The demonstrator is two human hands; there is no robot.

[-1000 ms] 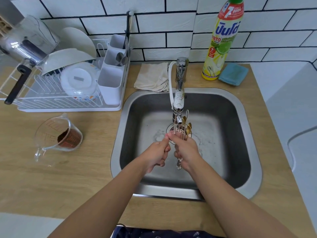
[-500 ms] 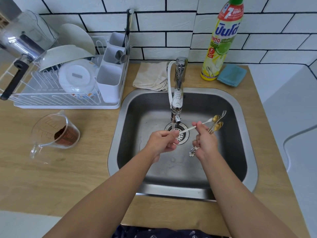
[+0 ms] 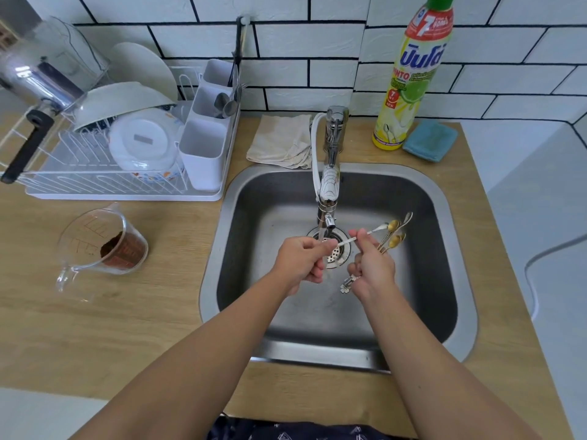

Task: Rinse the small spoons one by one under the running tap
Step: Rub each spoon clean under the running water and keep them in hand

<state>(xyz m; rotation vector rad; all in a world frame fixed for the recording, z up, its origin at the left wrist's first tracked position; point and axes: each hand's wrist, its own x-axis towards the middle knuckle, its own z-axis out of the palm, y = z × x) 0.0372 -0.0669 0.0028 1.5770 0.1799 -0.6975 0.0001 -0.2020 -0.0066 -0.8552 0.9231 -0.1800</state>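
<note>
Over the steel sink [image 3: 444,198], a thin stream of water runs from the tap [image 3: 328,188] onto the drain. My right hand [image 3: 370,268] grips a bunch of small gold spoons [image 3: 394,239], bowls pointing up and right, flower-shaped handle ends below the palm. One silver spoon [image 3: 370,233] lies crosswise between my hands. My left hand [image 3: 301,260] pinches its handle end just under the water stream, while my right thumb and forefinger hold its middle.
A dish rack [image 3: 104,182] with bowls, plates and a cutlery caddy stands at the back left. A glass measuring jug [image 3: 104,246] with brown powder sits on the wooden counter. A folded cloth [image 3: 282,141], detergent bottle [image 3: 409,74] and blue sponge [image 3: 430,139] line the sink's back edge.
One second ago both hands met under the tap with the spoons upright. The right hand has since shifted right with the bunch, and one spoon is drawn out sideways between the hands.
</note>
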